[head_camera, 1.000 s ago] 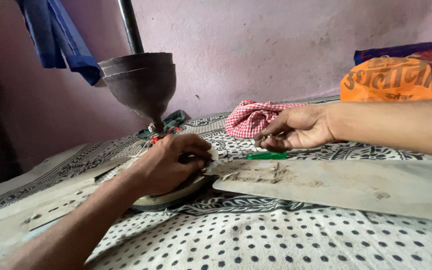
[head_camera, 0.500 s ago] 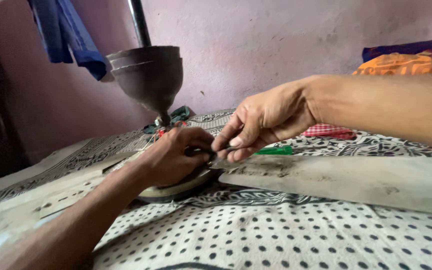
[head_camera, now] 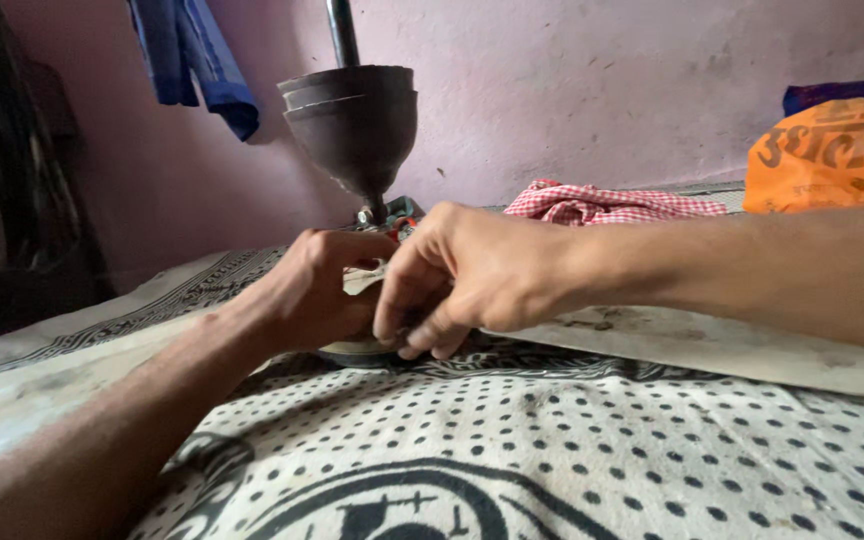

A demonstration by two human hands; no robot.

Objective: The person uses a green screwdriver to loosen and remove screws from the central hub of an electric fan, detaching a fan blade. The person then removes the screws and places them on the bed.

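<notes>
Both hands meet at the round motor housing of a dismantled ceiling fan lying on a bed covered by a white sheet with black dots. The left hand curls over the top of the housing from the near-left side, its fingers bent down and pressed against the metal and a pale scrap at the hub. The right hand comes in from the right of the housing and sits touching the left hand, its fingertips bunched together low against the housing's rim. They look pinched on something small there, but the fingers hide it and I cannot tell what it is.

A dusty fan blade runs out from the housing to the right, passing under the right forearm. Another blade extends to the left of the housing, under the left forearm. Directly behind the housing stands the dark cone-shaped canopy on its downrod, with red wires just at its base.

Farther right of the housing, near the pink wall, lies a bundled red-and-white checked cloth, and beyond it an orange bag. A blue garment hangs on the wall up and to the left of the canopy.
</notes>
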